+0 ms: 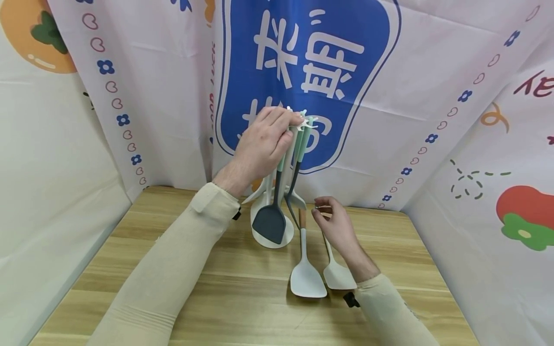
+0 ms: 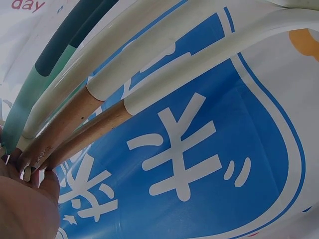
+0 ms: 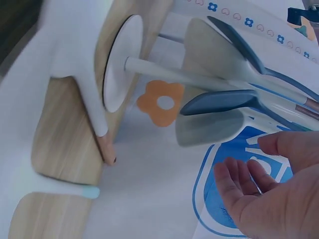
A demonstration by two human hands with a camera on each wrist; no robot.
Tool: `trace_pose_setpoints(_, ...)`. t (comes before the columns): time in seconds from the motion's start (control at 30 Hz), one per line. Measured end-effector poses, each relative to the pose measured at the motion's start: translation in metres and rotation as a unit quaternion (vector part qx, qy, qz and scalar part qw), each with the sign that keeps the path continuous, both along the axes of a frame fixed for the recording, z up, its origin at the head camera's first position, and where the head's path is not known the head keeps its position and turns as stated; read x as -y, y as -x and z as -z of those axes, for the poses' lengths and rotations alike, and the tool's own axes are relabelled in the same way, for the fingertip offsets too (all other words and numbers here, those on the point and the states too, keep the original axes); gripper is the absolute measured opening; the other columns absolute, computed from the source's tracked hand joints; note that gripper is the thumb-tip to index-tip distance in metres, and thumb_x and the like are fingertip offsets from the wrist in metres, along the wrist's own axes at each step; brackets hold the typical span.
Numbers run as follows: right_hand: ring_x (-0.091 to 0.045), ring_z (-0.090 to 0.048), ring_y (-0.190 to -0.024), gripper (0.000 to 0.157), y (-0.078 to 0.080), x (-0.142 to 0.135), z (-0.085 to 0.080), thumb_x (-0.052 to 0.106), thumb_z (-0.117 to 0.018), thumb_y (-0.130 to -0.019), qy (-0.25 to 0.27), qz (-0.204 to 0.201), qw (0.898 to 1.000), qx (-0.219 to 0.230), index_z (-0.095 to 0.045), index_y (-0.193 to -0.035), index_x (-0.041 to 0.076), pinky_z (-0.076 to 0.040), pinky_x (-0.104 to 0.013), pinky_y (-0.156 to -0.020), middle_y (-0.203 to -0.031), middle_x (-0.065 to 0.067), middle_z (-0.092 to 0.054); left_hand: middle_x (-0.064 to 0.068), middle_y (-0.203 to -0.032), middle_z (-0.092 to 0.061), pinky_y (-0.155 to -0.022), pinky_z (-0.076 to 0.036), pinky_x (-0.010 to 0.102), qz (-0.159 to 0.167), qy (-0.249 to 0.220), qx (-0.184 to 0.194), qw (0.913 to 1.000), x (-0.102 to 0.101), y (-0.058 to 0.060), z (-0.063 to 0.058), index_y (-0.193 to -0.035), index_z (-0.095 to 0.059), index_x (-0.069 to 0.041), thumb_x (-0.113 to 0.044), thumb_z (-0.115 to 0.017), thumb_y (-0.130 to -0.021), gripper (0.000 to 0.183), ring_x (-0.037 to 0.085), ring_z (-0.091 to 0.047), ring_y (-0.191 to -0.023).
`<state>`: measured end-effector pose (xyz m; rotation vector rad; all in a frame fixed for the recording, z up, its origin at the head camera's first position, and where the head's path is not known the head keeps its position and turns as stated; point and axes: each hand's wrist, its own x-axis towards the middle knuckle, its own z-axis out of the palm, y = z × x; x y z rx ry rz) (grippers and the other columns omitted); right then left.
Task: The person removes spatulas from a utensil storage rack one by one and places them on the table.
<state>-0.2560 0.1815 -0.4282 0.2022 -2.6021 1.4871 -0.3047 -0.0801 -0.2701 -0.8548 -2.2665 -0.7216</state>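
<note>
1. The white utensil stand [image 3: 159,71] stood toward the back of the counter [image 1: 225,293], on its round base [image 3: 119,74].
2. The left hand [image 1: 266,137] was at the top of the stand, gripping it beside the hooks, fingers curled over.
3. Utensils hung from the stand: a dark turner [image 1: 270,223] on its near side, others with green handles [image 1: 304,142], and pale ones with wooden handles [image 2: 65,129]. One wooden handle bore small printing, too fine to read surely.
4. The right hand [image 1: 339,228] was to the right of the stand, holding nothing, its fingers bent and the thumb apart from them.
5. Two pale turners lay on the counter, nearer the person than the stand and to its right: a larger one [image 1: 307,281] with a wooden handle and, beside it, a smaller one [image 1: 339,277], partly hidden by the right arm.
6. Behind the stand hung a printed cloth [image 1: 376,134] with a blue panel [image 1: 372,29]; its white Chinese characters lay sideways, 期 being clear.
7. Left of that panel, narrow red lettering seemed to read "GOOD LUCK"; far right of the stand, red lettering [image 1: 543,86] ended in "ay", and the left wrist view showed "day".
</note>
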Motion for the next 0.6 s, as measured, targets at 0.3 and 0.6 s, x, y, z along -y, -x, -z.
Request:
trace_pose_setpoints(0.3,-0.043,-0.073,-0.145,0.038,0.0,0.011,-0.008,0.009,-0.071,-0.115,0.05,-0.001,0.998,-0.022,-0.066,-0.152,0.001,-0.06,-0.061,-0.128,-0.152,-0.024,-0.071,0.008,-0.169,-0.065,-0.15,-0.03,0.043,0.002,-0.002,-0.004,1.0,-0.001,0.001,0.001,-0.156,-0.068,-0.014,-0.028,-0.041,-0.123,0.045,0.03,-0.049,-0.167)
trace_pose_setpoints(0.6,-0.041,-0.07,-0.15,0.041,0.002,0.021,-0.017,0.009,-0.069,-0.117,0.128,-0.035,0.991,-0.021,-0.062,-0.156,0.0,-0.055,-0.058,-0.131,-0.158,-0.024,-0.068,0.008,-0.169,-0.065,-0.151,-0.029,0.044,0.004,-0.004,-0.007,1.0,-0.002,0.001,0.001,-0.156,-0.068,-0.014,-0.028,-0.042,-0.123,0.045,0.032,-0.048,-0.168)
